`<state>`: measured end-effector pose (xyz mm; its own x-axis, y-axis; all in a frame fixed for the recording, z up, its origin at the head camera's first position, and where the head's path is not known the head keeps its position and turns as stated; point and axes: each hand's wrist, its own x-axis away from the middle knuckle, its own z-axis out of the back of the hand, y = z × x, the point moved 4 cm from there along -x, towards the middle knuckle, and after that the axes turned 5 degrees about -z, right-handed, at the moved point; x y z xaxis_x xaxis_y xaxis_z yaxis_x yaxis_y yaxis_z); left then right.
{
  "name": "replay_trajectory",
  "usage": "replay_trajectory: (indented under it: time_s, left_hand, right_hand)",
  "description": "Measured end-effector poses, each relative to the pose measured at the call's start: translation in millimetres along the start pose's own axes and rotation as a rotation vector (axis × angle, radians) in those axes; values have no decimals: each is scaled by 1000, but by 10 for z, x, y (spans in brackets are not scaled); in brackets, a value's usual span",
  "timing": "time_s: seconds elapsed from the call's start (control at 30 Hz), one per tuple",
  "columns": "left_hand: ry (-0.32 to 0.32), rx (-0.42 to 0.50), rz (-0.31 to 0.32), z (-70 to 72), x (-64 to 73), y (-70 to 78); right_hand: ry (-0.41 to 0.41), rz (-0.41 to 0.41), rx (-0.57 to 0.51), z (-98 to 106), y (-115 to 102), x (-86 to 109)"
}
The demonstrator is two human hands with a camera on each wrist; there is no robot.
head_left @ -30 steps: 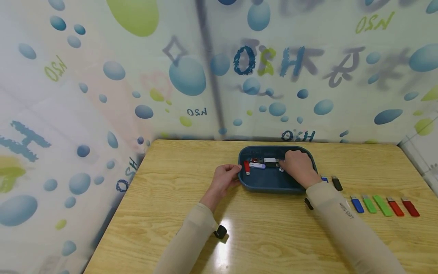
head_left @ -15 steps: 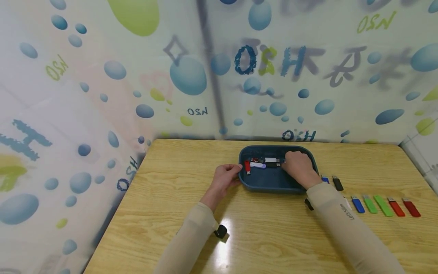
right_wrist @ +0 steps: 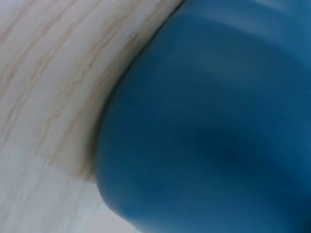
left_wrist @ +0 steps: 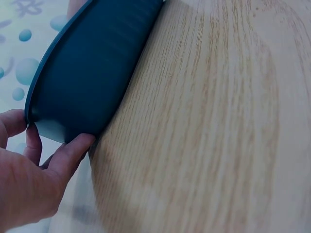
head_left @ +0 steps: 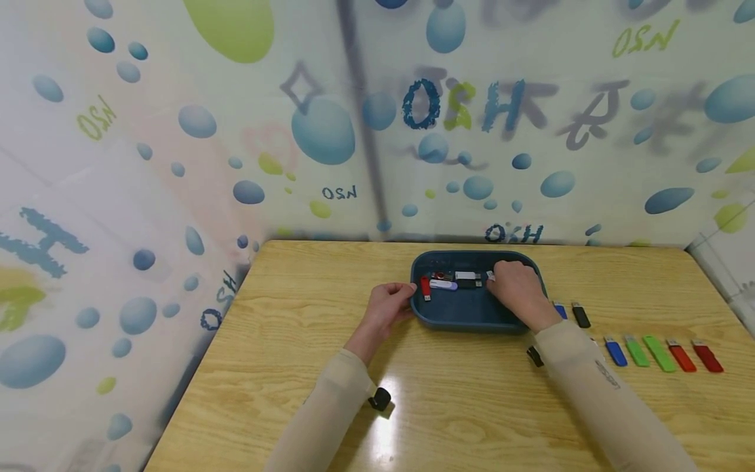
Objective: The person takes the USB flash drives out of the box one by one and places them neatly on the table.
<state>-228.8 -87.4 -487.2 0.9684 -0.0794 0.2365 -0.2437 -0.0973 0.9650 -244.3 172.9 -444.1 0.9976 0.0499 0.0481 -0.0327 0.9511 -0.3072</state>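
Observation:
A dark blue plastic tray (head_left: 457, 318) stands at the back of the wooden table. At its left end, my left hand (head_left: 390, 305) holds the rim and wall; the left wrist view shows fingertips of that hand (left_wrist: 36, 179) at the rim and low on the wall. My right hand (head_left: 519, 292) reaches over the right side and pinches a small USB flash drive (head_left: 490, 275), mostly hidden by the fingers. To its left in the tray lie a white USB drive (head_left: 464, 276), a black one (head_left: 466, 284), a white-and-purple one (head_left: 442, 285) and a red one (head_left: 425, 287).
Right of the tray, a blue USB drive (head_left: 560, 310) and a black USB drive (head_left: 580, 316) lie near my right sleeve. Farther right, a row of several drives includes a green USB drive (head_left: 659, 354) and a dark red USB drive (head_left: 707, 357). A patterned wall (head_left: 265, 216) rises behind the table.
My right hand has shifted slightly right inside the tray, and the metal end of the pinched USB drive shows more clearly. The left hand and the tray stay put.

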Motion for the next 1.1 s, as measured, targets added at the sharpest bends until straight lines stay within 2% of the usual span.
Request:
replay_trajectory:
  time_s: [0.2,0.6,0.9,1.1]
  left_hand:
    - [1,-14,0,4,9,0]
    - [-3,-2,2,7,12,1]
    - [-1,4,-12,-2,15,-4]
    - [2,4,-13,-8,26,10]
  right_hand:
    - [61,21,-39,94,8,95]
    - [55,-19,-117,257,57,278]
    - [151,11,-164,365,131,424]
    - [198,-7,-194,423,226,520]
